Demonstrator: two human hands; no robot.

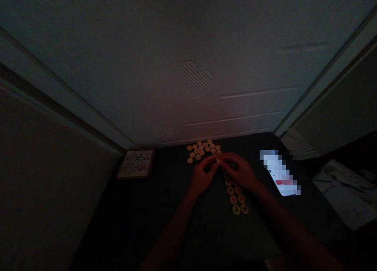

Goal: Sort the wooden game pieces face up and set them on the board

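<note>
Both of my hands meet over the dark table, their fingertips pinched around one round wooden xiangqi piece. My left hand comes in from the left and my right hand from the right. Just behind the fingers lies a loose cluster of pale xiangqi pieces, no markings visible on them. Below my right hand, marked pieces run toward me in two columns, some with red characters and some with dark ones. My right hand hides the far end of these columns.
A square box with dark writing on its lid sits at the table's left. A lit phone, its screen pixelated, lies at the right. Behind the table rises a pale wall with an embossed heart. Papers lie beyond the right edge.
</note>
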